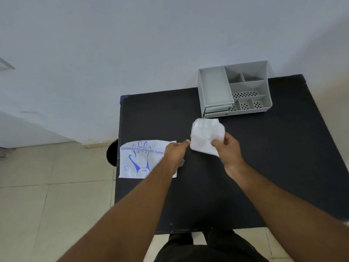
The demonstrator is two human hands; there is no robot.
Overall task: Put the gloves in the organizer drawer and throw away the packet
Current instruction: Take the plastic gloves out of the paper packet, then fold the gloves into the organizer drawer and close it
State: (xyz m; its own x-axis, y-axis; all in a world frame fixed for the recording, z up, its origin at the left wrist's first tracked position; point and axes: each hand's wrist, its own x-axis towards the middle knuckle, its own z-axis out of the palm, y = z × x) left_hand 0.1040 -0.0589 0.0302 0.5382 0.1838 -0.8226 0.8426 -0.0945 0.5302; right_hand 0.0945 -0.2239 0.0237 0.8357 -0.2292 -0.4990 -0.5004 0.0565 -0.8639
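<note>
Black desk stood against a pale wall. At its left edge lay the flat packet, my left hand curled loosely over it, grasping nothing. My right hand pinched the folded gloves before the grey organizer.

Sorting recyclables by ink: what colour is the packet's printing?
Blue on the white packet, a glove outline and lettering; head view.

Matt black table; thin crinkled plastic gloves; glossy packet.
</note>
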